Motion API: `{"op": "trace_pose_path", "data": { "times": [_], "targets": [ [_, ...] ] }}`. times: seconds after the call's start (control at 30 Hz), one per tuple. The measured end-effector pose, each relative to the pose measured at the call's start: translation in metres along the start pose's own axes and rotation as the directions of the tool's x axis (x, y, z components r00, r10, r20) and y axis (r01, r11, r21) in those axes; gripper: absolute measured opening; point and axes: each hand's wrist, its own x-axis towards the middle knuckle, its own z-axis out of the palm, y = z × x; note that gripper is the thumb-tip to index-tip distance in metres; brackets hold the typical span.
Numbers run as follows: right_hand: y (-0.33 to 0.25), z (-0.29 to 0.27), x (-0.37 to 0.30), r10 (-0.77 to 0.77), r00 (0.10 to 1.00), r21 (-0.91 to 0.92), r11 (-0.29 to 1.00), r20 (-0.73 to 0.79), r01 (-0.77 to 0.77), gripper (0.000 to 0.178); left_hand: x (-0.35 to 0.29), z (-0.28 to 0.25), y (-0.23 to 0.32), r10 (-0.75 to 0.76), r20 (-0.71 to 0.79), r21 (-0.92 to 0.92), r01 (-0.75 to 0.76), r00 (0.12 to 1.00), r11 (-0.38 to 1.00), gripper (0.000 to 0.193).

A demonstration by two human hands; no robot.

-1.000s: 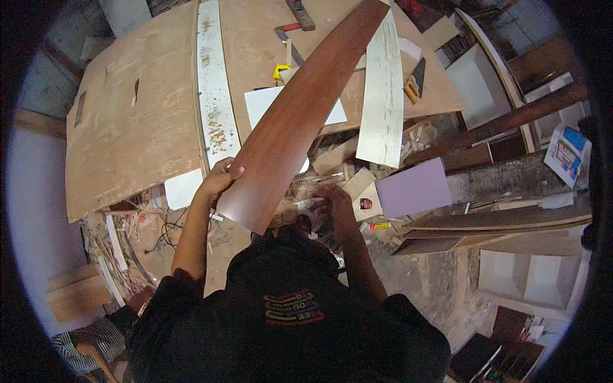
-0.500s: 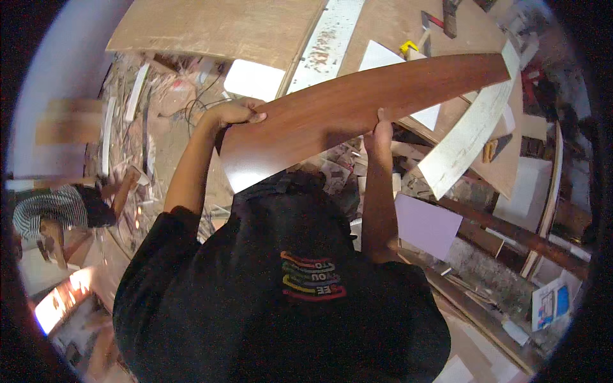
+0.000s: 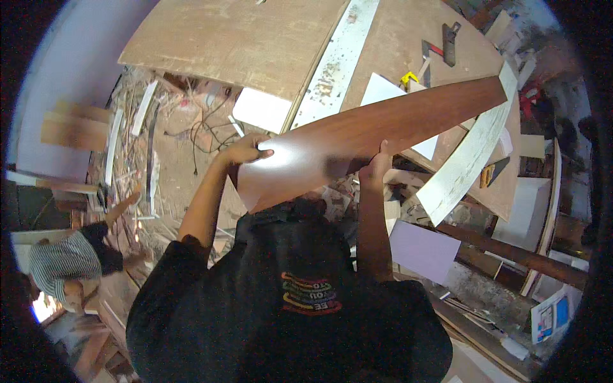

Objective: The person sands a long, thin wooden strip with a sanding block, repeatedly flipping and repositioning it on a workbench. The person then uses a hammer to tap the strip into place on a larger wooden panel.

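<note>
A long brown wood-grain board (image 3: 357,131) with a glossy face stretches across in front of my chest, its far right end reaching over a white strip. My left hand (image 3: 248,150) grips its upper left edge, thumb on the face and fingers behind. Along the lower edge near the middle, my right hand (image 3: 377,165) holds it with the thumb up on the face; its other fingers are mostly hidden. Light glares off the board beside my left thumb.
A large plywood sheet (image 3: 236,38) and a long white strip (image 3: 338,64) lie ahead. Beyond the board are a handsaw (image 3: 450,45) and a yellow tool (image 3: 408,78). Scraps and a cable (image 3: 195,137) litter the left floor. Another person (image 3: 67,262) crouches at left. A lilac panel (image 3: 424,251) lies at right.
The board and both hands sit slightly lower in view, and the glare on the board has shifted up toward my left thumb. The view has shifted; both hands keep hold.
</note>
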Motion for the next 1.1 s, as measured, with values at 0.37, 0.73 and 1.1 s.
{"op": "trace_pose_path", "data": {
  "times": [0.37, 0.73, 1.1],
  "targets": [
    [-0.106, -0.049, 0.114, -0.086, 0.974, -0.187, 0.974, 0.21, 0.126, 0.036, 0.143, 0.17, -0.019, 0.258, -0.25, -0.234, -0.317, 0.933, 0.919, 0.022],
    [0.003, -0.286, 0.006, -0.457, 0.88, -0.604, 0.74, -0.129, 0.295, 0.064, 0.099, 0.257, -0.079, -0.191, 0.459, 0.175, 0.122, 0.868, 0.977, 0.042],
    [-0.101, -0.341, 0.07, -0.783, 0.619, -0.969, 0.105, 0.057, 0.222, 0.06, 0.036, 0.033, -0.109, -0.537, -0.703, -0.688, -0.255, 0.466, 0.679, 0.069]
  ]
}}
